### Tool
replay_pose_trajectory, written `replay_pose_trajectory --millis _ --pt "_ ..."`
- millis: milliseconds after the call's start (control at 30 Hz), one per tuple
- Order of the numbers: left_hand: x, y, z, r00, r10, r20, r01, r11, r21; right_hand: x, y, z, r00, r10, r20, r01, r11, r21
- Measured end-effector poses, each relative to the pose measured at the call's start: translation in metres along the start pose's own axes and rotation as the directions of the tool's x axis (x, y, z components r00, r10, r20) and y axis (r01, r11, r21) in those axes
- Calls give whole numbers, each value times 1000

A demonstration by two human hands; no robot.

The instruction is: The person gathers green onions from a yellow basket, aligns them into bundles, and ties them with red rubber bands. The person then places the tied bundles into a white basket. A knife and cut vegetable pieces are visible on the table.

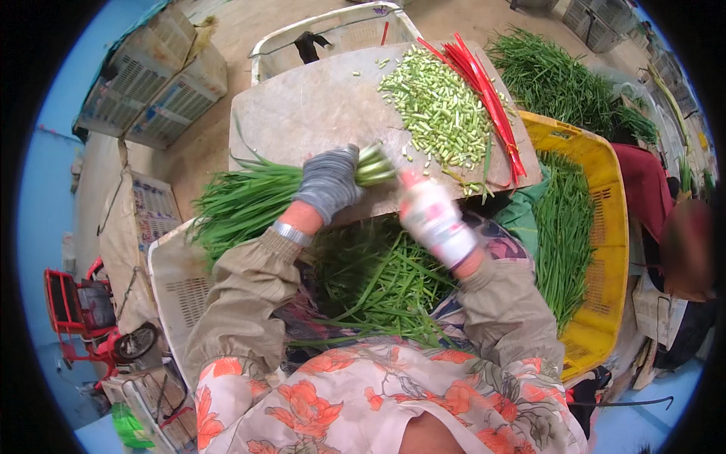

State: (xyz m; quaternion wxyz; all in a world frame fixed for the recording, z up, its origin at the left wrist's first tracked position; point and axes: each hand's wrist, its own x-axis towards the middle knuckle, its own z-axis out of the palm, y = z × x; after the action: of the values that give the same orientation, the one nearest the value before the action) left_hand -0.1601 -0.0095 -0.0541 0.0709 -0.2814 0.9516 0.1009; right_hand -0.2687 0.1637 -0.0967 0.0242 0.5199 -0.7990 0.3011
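My left hand (pixel 332 181), in a grey knit glove, is closed around a bunch of garlic chives (pixel 255 187). The leaves trail to the left and the pale stem ends stick out to the right over a worn board (pixel 306 113). My right hand (pixel 434 218), in a white patterned glove, is blurred just right of the stem ends at the board's near edge; whether it holds anything is unclear. A heap of short cut stem pieces (pixel 442 113) lies on the board's right half, beside a bundle of red ties (pixel 488 102). Loose green leaves (pixel 402 278) lie on my lap below the board.
A yellow crate (pixel 610 215) with chives stands at the right, close to another person (pixel 652 181). A white crate (pixel 181 284) stands left of my lap, another white crate (pixel 334 25) behind the board. More greens (pixel 556 74) are piled at the back right. Stacked crates (pixel 153 79) stand back left.
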Motion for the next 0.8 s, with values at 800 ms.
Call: replay_pose_trajectory --millis 800 --pt "9 -8 5 999 27 30 -25 998 -51 -9 -29 -95 931 97 353 -140 985 97"
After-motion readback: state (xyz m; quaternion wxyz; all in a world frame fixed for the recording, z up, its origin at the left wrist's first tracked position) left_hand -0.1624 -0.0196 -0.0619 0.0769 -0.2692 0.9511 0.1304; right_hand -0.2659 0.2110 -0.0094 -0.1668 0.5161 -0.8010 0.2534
